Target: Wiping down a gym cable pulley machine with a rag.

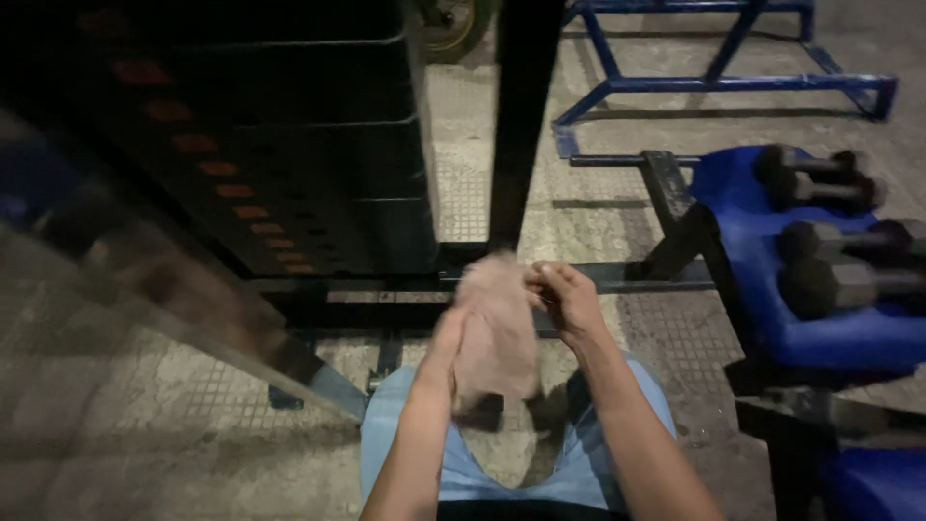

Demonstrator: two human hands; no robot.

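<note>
Cloth [497, 333], pinkish, pinched at top by right hand [564, 294]; left hand [446, 338] grips its side, above black weight stack [318, 145].

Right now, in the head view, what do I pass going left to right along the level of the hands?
Black weight stack → left hand → pinkish cloth held between both hands → right hand → black bench leg → blue rack holding dark dumbbells.

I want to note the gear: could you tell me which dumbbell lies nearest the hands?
The lowest dumbbell on the blue bench; the others lie farther up, away from the right hand holding the cloth.
</note>
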